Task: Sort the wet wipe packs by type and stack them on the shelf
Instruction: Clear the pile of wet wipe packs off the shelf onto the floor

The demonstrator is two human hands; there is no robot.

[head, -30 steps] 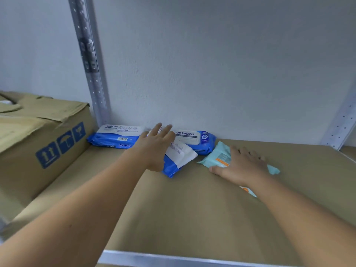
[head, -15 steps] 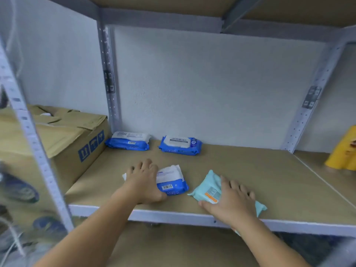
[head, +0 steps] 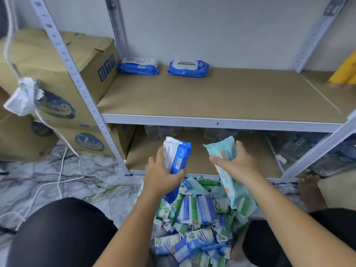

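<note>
Both packs came off the shelf in last half sec. Left hand fingers wrap blue pack; right hand fingers clamp teal pack. Floor pile sits below fingers. Prob re-sorting, so placement undone.

The teal pack is partly hidden under the right hand.

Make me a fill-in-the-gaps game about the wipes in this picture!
1. The left hand grips a wipe pack coloured white and ____.
2. The teal pack is gripped by the ____ hand.
3. ____ shelved packs lie at the back of the shelf.
4. The unsorted pile lies on the ____.

Missing words: blue; right; two; floor.
</note>
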